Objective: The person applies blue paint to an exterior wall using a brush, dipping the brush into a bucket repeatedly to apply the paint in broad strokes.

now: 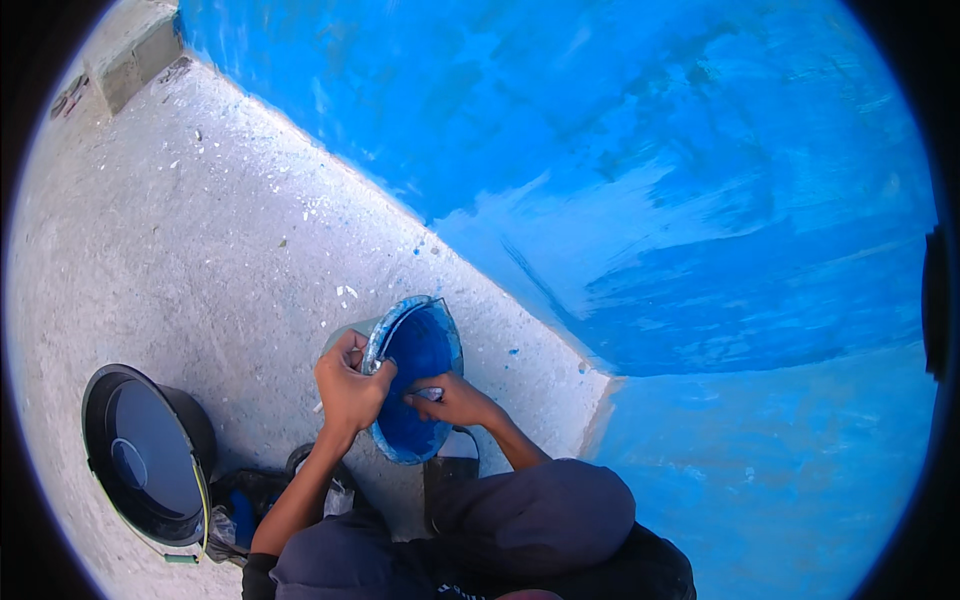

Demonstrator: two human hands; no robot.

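A paint bucket [415, 345] with a blue-coated inside and a paint-smeared rim tilts in front of my knees, its mouth toward me. My left hand [350, 388] is closed on the left side of its rim. Reaching over the bucket's mouth from the right, my right hand [458, 400] has its fingers closed around a small pale piece [430, 394]. What this piece belongs to cannot be made out. Blue paint covers the inner wall around my right fingers.
At the left stands a black bucket [200, 420] holding greyish liquid, with a green grip [181, 559] on its handle. A dark bag [262, 490] lies beside it. The blue-painted wall [640, 200] meets the speckled concrete floor [240, 260]. A concrete block [135, 65] sits at the far left.
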